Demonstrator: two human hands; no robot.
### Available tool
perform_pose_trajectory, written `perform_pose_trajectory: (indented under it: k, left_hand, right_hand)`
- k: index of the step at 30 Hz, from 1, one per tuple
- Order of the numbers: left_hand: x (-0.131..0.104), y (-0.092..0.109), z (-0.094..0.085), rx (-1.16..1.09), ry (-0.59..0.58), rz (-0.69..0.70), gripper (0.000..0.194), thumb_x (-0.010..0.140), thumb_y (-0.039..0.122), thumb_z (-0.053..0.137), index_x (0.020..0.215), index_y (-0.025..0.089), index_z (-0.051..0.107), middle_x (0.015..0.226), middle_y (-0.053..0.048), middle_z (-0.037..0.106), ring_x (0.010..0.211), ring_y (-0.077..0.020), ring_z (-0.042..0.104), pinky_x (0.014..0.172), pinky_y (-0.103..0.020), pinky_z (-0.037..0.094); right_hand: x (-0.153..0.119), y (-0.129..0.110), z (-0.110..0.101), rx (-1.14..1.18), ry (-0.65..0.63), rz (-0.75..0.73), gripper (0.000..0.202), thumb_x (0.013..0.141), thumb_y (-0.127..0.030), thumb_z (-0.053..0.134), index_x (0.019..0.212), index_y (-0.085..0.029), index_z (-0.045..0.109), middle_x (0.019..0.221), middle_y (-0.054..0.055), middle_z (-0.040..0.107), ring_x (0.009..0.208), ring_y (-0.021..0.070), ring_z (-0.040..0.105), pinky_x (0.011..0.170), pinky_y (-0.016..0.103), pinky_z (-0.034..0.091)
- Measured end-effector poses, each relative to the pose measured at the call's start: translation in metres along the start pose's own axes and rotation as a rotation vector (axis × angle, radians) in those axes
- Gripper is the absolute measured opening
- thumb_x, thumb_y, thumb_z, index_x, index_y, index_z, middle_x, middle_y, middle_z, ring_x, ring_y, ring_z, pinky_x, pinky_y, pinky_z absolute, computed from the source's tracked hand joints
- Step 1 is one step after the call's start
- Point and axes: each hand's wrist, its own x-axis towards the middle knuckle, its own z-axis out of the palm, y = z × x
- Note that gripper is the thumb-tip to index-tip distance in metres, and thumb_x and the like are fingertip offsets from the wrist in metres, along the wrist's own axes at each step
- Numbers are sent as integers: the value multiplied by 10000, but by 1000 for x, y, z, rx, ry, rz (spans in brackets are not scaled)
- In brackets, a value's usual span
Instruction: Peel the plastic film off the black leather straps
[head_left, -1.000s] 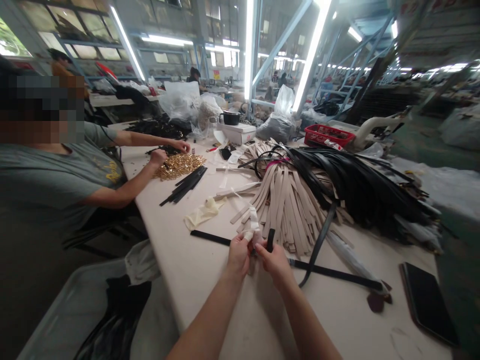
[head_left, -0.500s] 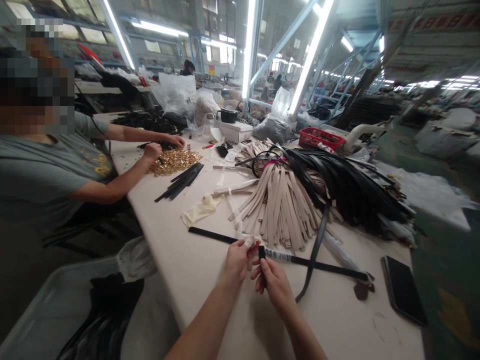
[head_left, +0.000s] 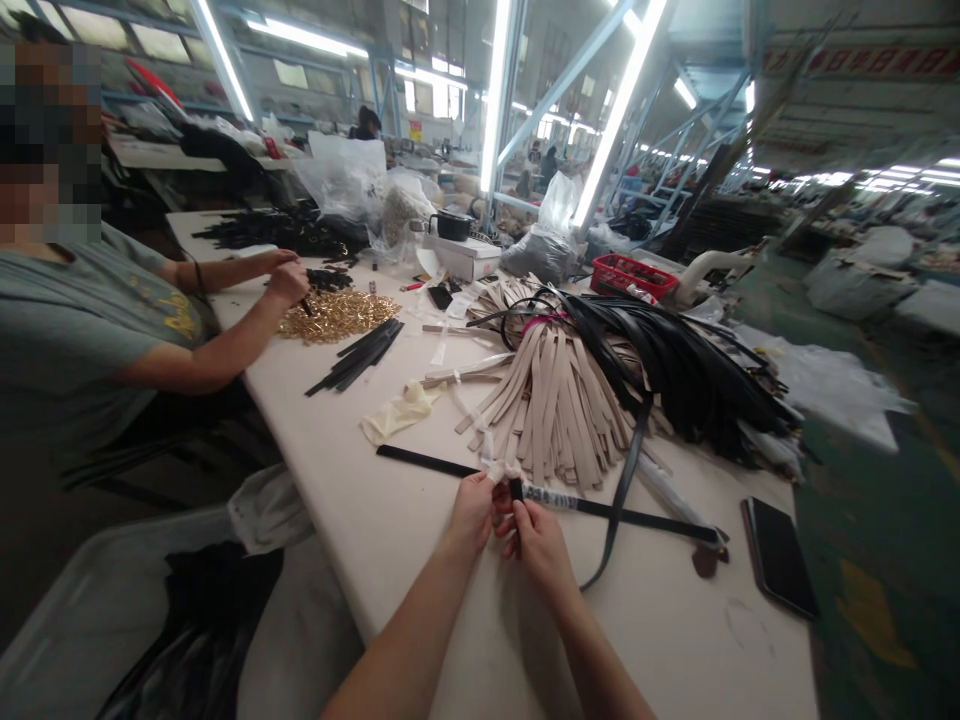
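Note:
My right hand (head_left: 543,545) pinches the short upright end of a black strap (head_left: 516,490) between thumb and fingers. Close against it, my left hand (head_left: 471,515) is closed, with white wrapping on its fingertips; what sits between those fingers is hidden. Behind both hands a long black bar (head_left: 431,462) lies across the table, with clear printed tape (head_left: 551,497) around its middle. To the right, a loose black strap (head_left: 616,510) curves down from the pile towards my right hand. A fanned bundle of beige strips (head_left: 566,410) lies just beyond.
Black straps (head_left: 690,370) heap over the beige bundle. A phone (head_left: 780,555) lies near the table's right edge. Left of centre are a pale glove (head_left: 401,412), short black strips (head_left: 360,357) and gold metal pieces (head_left: 341,316), where a co-worker (head_left: 97,330) sits. A bin (head_left: 52,610) stands lower left.
My hands have drawn closer together, bringing the strap end against the left fingers. The co-worker's hands have come together above the gold pieces. The view has shifted slightly.

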Motion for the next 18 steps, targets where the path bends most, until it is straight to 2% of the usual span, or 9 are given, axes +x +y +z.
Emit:
perform_pose_trajectory:
  k: [5, 18]
  left_hand:
    - [1, 1, -2, 8, -2, -14, 328, 729, 397, 794, 772, 88, 695, 725, -120, 737, 620, -191, 684, 451, -205, 433]
    - [-1, 6, -4, 4, -10, -52, 261, 827, 344, 683, 791, 86, 673, 754, -145, 742, 657, -221, 702, 539, -275, 524]
  right_hand:
    - [0, 1, -1, -27, -21, -14, 519, 912, -622, 476, 881, -127, 632, 686, 59, 692, 369, 102, 554, 362, 200, 358]
    - [1, 3, -4, -53, -11, -15, 494, 921, -604, 472, 895, -138, 632, 685, 45, 696, 375, 102, 557, 366, 200, 356]
